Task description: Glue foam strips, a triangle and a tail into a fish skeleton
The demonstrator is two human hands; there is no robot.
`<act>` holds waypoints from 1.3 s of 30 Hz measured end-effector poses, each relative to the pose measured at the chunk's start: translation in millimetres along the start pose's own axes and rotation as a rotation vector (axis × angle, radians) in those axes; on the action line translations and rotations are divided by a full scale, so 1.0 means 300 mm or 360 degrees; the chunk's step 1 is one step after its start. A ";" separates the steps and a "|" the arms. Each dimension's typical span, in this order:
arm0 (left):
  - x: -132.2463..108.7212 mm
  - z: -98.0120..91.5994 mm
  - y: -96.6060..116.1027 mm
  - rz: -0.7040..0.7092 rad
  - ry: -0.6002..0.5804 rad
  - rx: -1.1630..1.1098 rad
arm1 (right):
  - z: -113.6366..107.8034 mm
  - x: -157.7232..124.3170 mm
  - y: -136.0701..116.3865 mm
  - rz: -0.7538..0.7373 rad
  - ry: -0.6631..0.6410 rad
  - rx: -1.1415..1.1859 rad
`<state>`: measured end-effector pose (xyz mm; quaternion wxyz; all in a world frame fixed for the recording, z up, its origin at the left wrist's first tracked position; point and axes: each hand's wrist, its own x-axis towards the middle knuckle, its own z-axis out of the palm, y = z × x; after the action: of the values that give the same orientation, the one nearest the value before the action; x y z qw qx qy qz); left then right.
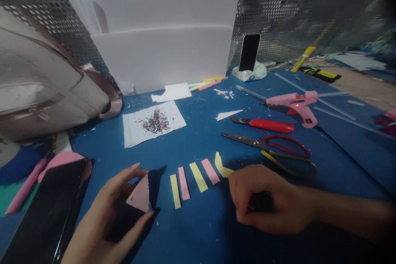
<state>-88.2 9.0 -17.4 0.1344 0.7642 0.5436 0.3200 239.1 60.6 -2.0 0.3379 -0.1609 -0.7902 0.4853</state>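
Note:
My left hand (108, 210) grips a pink triangular piece (140, 196) with one jagged edge between thumb and fingers. To its right a row of short strips lies on the blue table: a yellow strip (175, 192), a pink strip (184, 183), another yellow strip (198, 177) and another pink strip (210, 171). A bent yellow piece (220, 166) lies at the row's right end, against or just beside my right hand (269, 202). That hand is curled closed; its fingertips are hidden, so I cannot make out what they hold.
Scissors (262, 143), a red-handled cutter (269, 125) and a pink glue gun (293, 103) lie at right. White paper (133, 132) bears colourful bits (156, 122). A phone (46, 214) lies at left, below a bag (46, 78). Another phone (250, 53) stands behind.

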 end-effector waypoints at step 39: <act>-0.007 -0.024 0.013 0.0111 -0.0144 0.0166 | -0.002 0.012 -0.019 -0.0019 -0.0043 -0.0051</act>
<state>-90.2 4.6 -10.5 0.1077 0.8023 0.5260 0.2610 237.2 60.4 4.6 0.3274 -0.1552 -0.8033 0.4726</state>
